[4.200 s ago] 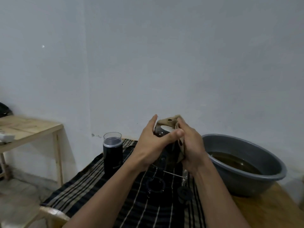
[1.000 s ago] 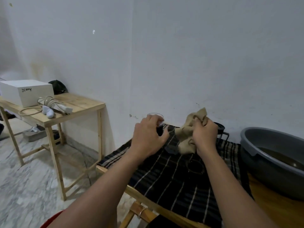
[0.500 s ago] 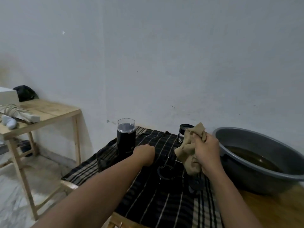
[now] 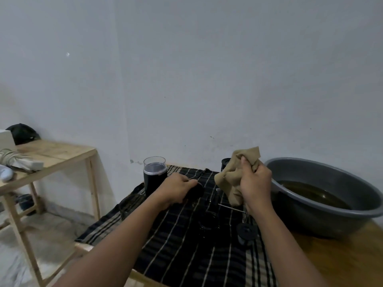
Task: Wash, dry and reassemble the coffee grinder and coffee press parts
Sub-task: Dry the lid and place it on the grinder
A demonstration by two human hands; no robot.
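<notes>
My left hand (image 4: 176,188) grips a small round black part (image 4: 195,192) just above the dark striped cloth (image 4: 186,245). My right hand (image 4: 256,183) holds a crumpled tan rag (image 4: 230,179) raised over the cloth. The black coffee grinder (image 4: 155,177) with its clear top stands upright behind my left hand. A black cylinder (image 4: 225,163) peeks out behind the rag. A thin metal rod (image 4: 230,207) and a black round knob part (image 4: 246,233) lie on the cloth below my right hand. Other dark parts (image 4: 207,224) lie mid-cloth, hard to make out.
A grey basin (image 4: 323,216) with brownish water sits on the wooden table at the right. A small wooden side table (image 4: 62,154) at the left carries a white box, a coiled cable and a dark cap. A white wall stands close behind.
My left hand has closed round the small black part on the cloth. My right hand with the rag has stayed raised. The view has shifted slightly.
</notes>
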